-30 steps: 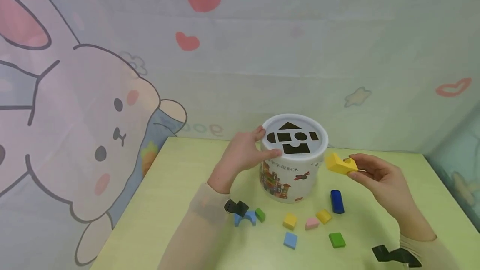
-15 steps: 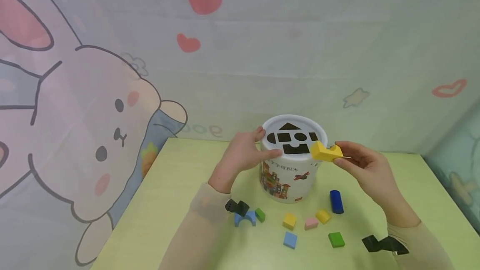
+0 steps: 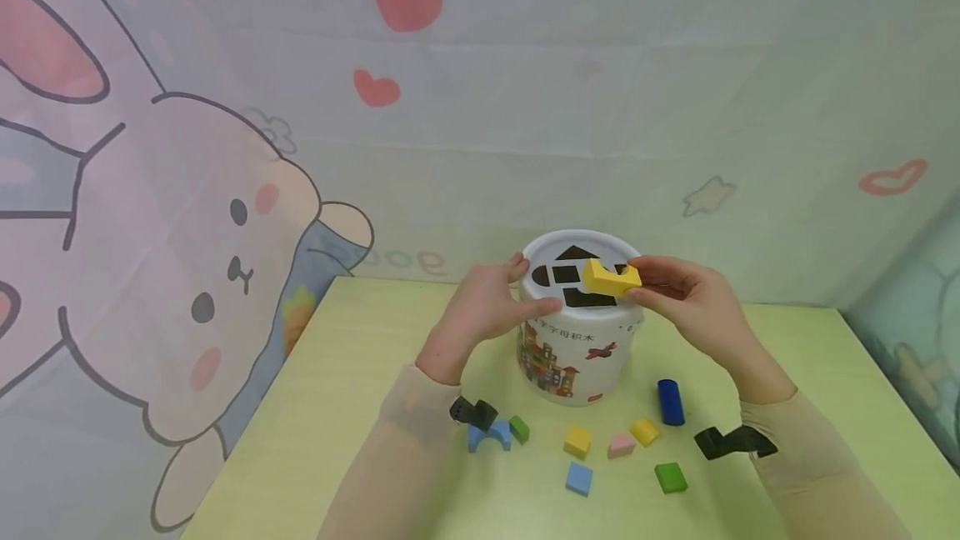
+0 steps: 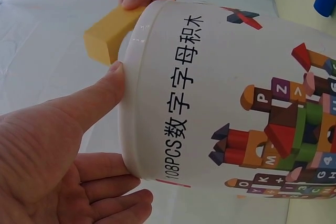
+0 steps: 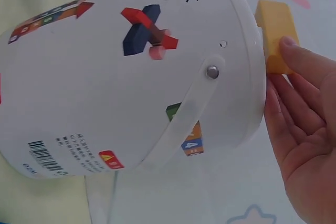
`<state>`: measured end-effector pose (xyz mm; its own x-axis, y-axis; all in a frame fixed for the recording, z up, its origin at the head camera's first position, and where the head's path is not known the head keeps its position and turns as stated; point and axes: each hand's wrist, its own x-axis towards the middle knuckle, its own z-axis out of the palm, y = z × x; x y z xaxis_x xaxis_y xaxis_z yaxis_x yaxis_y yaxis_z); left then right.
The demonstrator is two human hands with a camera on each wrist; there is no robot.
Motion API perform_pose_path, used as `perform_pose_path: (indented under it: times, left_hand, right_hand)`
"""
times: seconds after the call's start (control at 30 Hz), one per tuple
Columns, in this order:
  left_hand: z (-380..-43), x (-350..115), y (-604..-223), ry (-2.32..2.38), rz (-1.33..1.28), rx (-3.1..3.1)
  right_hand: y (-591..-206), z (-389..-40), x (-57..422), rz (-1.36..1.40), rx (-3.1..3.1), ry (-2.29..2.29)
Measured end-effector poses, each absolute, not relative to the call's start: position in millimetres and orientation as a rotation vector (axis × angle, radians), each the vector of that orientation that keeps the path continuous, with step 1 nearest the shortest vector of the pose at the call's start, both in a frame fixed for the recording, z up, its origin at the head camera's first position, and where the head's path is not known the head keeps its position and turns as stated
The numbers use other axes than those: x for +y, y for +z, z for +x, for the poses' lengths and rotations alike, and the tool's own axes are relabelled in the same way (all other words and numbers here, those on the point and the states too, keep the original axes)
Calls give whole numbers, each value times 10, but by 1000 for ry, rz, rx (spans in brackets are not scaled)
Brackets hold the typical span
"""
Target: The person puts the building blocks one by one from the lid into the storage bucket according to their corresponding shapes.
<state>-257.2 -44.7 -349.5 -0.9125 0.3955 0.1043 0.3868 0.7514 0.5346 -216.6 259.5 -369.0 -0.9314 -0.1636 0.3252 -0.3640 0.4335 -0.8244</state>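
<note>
Yellow arch block (image 3: 609, 282) held over the slotted lid (image 3: 546, 252) of a white bucket (image 3: 577, 369).
Right hand (image 3: 693, 300) pinches the block's end, thumb against fingers; left hand (image 3: 489, 302) is spread, thumb and fingertips resting on the lid rim. Hands apart. Can't tell if block touches lid. Lid is on, slots dark, bucket contents not visible. Eight loose blocks (image 3: 577, 442) lie on the table (image 3: 345, 357), near side of the bucket.

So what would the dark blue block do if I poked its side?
The dark blue block would probably roll, because it's cylinder-shaped and lying down. It's probably light, since it's so much smaller than the white bucket. And its straight, neat shape suggests it's stiff, so it likely wouldn't squash.
</note>
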Motion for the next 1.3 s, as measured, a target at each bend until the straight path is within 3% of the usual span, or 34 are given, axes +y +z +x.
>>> perform_pose_path:
  times: [0.33, 1.3]
  left_hand:
    - [-2568, -472, -3489, 888, 626, 2930]
    - [-2586, -445, -3496, 869, 638, 2914]
  right_hand:
    - [-3582, -2336, 2519, 482, -2687, 1465]
    - [-3408, -2331, 2420, 404, -2851, 1287]
